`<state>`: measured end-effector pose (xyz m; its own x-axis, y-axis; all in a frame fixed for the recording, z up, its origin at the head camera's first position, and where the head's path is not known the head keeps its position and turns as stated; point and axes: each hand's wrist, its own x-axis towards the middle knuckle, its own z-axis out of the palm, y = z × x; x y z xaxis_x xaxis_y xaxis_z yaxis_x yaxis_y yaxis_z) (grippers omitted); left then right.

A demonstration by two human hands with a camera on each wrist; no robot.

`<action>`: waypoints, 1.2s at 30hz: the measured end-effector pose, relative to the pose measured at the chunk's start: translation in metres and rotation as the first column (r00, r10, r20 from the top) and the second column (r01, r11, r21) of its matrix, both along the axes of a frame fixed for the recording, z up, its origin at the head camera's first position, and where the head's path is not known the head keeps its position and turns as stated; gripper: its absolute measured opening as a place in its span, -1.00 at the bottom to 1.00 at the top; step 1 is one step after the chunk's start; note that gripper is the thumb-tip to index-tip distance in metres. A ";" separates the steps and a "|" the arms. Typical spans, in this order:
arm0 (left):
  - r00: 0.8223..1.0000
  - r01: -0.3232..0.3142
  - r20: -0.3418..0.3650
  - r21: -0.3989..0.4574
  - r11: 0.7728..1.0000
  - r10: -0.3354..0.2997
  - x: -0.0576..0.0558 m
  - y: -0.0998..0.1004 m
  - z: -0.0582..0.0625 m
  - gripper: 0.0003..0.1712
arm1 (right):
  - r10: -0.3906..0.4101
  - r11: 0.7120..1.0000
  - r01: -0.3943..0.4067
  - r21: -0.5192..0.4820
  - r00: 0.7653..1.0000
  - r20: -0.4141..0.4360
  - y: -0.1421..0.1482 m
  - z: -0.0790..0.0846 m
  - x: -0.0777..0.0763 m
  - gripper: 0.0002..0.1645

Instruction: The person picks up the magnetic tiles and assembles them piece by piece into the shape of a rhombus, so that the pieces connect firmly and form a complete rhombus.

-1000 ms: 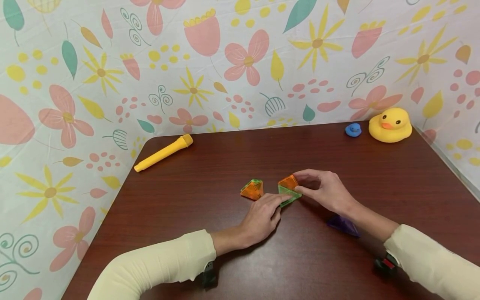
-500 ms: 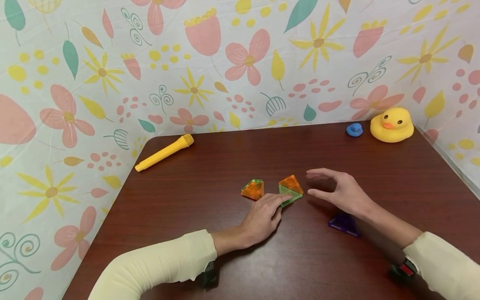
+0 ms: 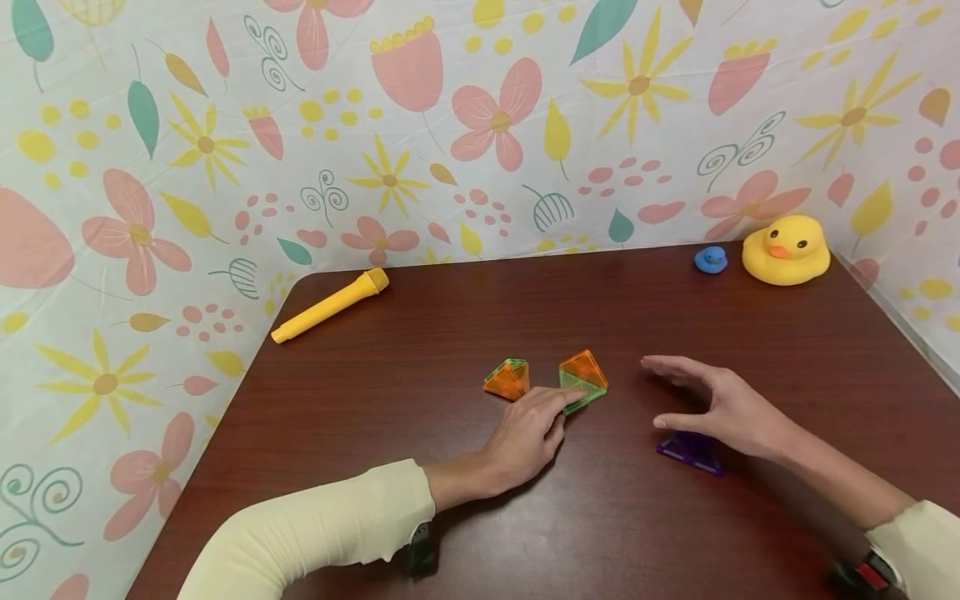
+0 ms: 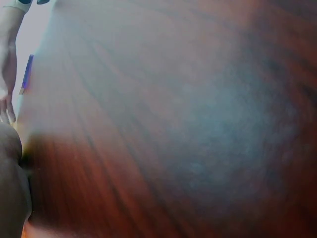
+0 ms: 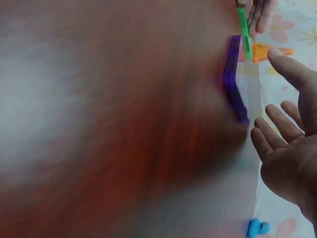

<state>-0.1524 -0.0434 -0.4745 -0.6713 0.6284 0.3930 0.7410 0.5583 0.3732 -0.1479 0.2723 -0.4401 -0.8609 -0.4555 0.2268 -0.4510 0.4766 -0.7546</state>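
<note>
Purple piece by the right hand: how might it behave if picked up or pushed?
The purple piece is probably light, as its sides look like thin plastic. Its straight edges suggest stiff sides, though the bend in the right wrist view might flex. Being angular, it should slide rather than roll.

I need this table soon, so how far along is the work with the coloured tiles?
Apparently done: the orange-and-green cluster looks assembled. In hand: the left hand has a finger on the green tile, whose edge meets the orange tile. Probably left: the purple piece lies apart, near the right hand, which holds nothing.
</note>
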 end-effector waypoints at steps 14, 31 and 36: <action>1.000 0.009 0.007 -0.001 1.000 -0.009 0.000 0.000 0.002 -0.44 | 0.071 0.977 -0.017 0.214 0.965 -0.251 0.026 -0.007 0.031 -0.04; 1.000 0.013 0.000 -0.003 1.000 -0.013 -0.001 0.000 0.001 -0.43 | 0.069 0.981 -0.014 0.194 0.959 -0.276 0.023 -0.011 0.034 -0.33; 1.000 0.011 0.001 -0.008 1.000 -0.011 -0.001 -0.001 0.000 -0.43 | 0.059 0.983 -0.010 0.185 0.964 -0.261 0.023 -0.010 0.034 -0.32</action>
<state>-0.1535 -0.0439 -0.4741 -0.6648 0.6387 0.3875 0.7467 0.5533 0.3691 -0.1135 0.2955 -0.4504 -0.7646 -0.5381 0.3548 -0.6407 0.5747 -0.5092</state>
